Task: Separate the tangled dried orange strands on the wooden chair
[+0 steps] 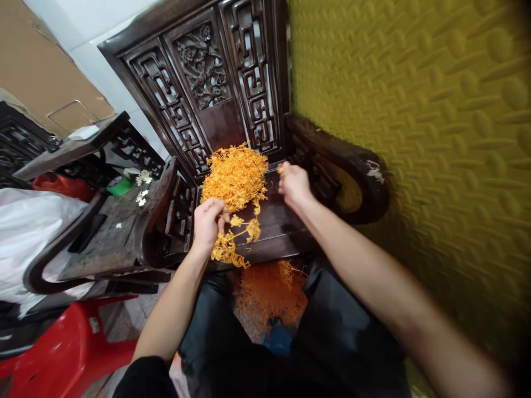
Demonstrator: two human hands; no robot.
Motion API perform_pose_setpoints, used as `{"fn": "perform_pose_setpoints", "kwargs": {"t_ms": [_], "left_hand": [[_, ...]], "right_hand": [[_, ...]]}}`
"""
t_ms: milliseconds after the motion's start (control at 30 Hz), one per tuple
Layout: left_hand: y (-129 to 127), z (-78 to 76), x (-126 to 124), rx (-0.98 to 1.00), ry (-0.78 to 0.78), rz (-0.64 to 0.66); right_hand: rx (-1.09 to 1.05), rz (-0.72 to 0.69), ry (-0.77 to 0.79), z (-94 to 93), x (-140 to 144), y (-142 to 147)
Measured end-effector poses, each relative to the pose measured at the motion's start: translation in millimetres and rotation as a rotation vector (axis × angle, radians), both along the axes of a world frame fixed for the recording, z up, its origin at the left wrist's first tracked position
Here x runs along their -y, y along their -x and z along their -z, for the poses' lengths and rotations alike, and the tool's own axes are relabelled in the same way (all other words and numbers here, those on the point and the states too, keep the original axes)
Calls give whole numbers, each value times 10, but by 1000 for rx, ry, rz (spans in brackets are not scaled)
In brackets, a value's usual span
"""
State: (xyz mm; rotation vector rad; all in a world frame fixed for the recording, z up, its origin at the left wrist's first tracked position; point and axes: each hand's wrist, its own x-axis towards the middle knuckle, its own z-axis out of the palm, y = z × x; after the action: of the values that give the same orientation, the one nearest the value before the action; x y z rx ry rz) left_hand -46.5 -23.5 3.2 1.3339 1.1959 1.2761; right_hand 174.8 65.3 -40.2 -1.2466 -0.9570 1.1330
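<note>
**me:** So, head cam view, and it's the only one. Landmark is the dark carved chair (232, 83) right in front of me. On its seat sits a big pile of orange strands (235, 176), pushed up toward the carved backrest. My left hand (208, 221) is at the front of the seat, just below that pile, fingers curled in and pinching a clump of strands (227, 247) that dangles over the seat's front edge.

**other:** And the right one?

**me:** My right hand (293, 183) is on the seat beside the pile, next to the chair's right armrest (352, 166). Fingers are bunched together with a tiny orange bit at the tips, but I honestly can't tell if it's a real pinch.

**other:** Anything below?

**me:** Yep, more orange strands heaped on the floor (269, 293) under the seat's front edge, between my knees. Left of the chair there's a second dark chair (120, 232) with small white flowers (143, 185) on it, and a red plastic stool (70, 348) lower down.
</note>
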Motion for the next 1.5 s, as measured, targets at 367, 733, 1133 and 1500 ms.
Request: {"fn": "perform_pose_setpoints", "kwargs": {"t_ms": [367, 733, 1133, 1500], "left_hand": [[0, 82, -215, 406, 351, 74], [-82, 74, -198, 377, 454, 133], [98, -161, -31, 269, 69, 25], [-21, 14, -186, 10, 25, -18]], "right_hand": [[-144, -449, -42, -34, 285, 256], [513, -483, -559, -83, 209, 263], [709, -172, -93, 199, -177, -353], [286, -476, -295, -341, 379, -116]]}}
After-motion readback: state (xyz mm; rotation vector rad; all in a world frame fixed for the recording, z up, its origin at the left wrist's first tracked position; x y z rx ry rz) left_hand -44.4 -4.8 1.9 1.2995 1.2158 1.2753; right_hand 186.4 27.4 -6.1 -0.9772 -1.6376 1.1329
